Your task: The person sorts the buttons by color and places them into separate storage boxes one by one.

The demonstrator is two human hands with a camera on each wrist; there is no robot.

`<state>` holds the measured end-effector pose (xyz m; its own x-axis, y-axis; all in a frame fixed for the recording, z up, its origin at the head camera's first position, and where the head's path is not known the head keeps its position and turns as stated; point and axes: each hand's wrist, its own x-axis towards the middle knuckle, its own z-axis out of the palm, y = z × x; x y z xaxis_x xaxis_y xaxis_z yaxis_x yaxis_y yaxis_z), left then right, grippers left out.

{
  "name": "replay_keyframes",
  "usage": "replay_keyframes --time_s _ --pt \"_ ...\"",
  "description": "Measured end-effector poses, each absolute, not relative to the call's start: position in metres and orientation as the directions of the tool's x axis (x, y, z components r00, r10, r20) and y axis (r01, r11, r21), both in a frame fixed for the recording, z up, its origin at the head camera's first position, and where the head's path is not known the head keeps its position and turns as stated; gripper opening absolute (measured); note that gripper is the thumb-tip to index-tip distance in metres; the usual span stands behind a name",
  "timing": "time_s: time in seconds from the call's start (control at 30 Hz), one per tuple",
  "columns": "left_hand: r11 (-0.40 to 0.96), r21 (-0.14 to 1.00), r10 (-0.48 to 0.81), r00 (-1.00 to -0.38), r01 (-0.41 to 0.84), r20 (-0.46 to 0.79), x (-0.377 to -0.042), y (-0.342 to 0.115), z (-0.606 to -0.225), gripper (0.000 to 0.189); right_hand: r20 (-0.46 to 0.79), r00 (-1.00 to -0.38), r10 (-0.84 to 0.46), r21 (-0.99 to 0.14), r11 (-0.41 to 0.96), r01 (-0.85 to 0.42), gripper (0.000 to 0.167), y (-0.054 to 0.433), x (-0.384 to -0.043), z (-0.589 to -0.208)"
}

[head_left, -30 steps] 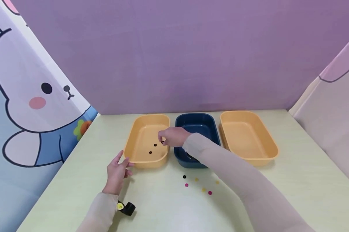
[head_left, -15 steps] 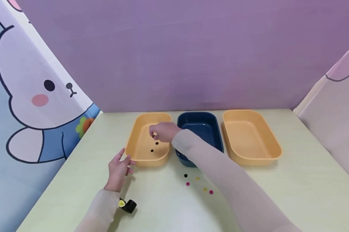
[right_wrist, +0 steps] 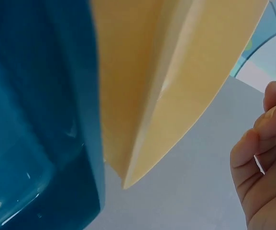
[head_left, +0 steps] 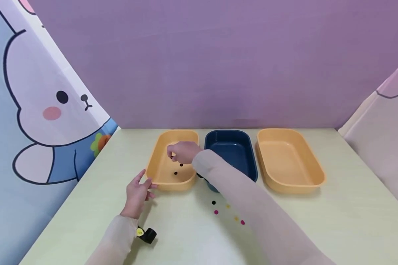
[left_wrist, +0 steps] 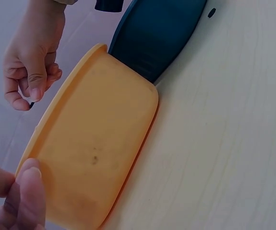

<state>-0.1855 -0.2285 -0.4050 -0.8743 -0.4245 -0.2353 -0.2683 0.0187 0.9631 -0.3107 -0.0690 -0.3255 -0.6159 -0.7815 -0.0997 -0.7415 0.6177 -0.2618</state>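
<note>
Against the frame a second ago: right hand [head_left: 184,152] has shifted leftward, further over the yellow-orange, rounded-rectangular plastic tray [head_left: 160,162] left of centre. Thumb and finger pinch a small, round black disc [left_wrist: 31,104]. Left hand [head_left: 137,193] is at that tray's lower-left corner, fingers loosely extended, touching the rim. Two matching black discs [head_left: 181,165] lie on the tray floor. Just right: dark-blue plastic tray [head_left: 232,152]; farther right, a second yellow-orange tray [head_left: 285,162]. Lower centre, on the pale tabletop [head_left: 185,228]: one loose black disc [head_left: 213,202], plus magenta discs [head_left: 216,212] and yellow discs [head_left: 236,218].

Step, judged: adding the pinched disc to the pair. Next move calls for lowering, then parting the pinch.

Views: left wrist shows the pinched disc edge-on, clear of the rim; the tray wall hides the pair, which head view shows. Right wrist shows fingers, no disc.
</note>
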Motion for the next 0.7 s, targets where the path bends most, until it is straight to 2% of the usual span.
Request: replay_keyframes --time_s 0.27,0.5,0.7 --pt "0.012 0.966 -0.404 -0.885 -0.26 -0.233 -0.1858 -0.2297 -0.4029 0.058 -0.084 -0.647 -0.758 -0.224 0.647 -0.729 0.012 -0.0688 -0.3198 -0.3257" --pt "-0.005 0.964 -0.411 -0.879 -0.265 -0.244 -0.1836 -0.2292 -0.4062 0.059 -0.052 -0.649 -0.759 -0.269 0.636 -0.723 0.013 -0.0694 -0.3178 -0.328" --pt "-0.008 0.965 -0.413 -0.878 -0.263 -0.243 -0.1846 -0.2284 -0.4073 0.059 -0.063 -0.649 -0.758 -0.265 0.64 -0.722 0.014 -0.0694 -0.318 -0.3293"
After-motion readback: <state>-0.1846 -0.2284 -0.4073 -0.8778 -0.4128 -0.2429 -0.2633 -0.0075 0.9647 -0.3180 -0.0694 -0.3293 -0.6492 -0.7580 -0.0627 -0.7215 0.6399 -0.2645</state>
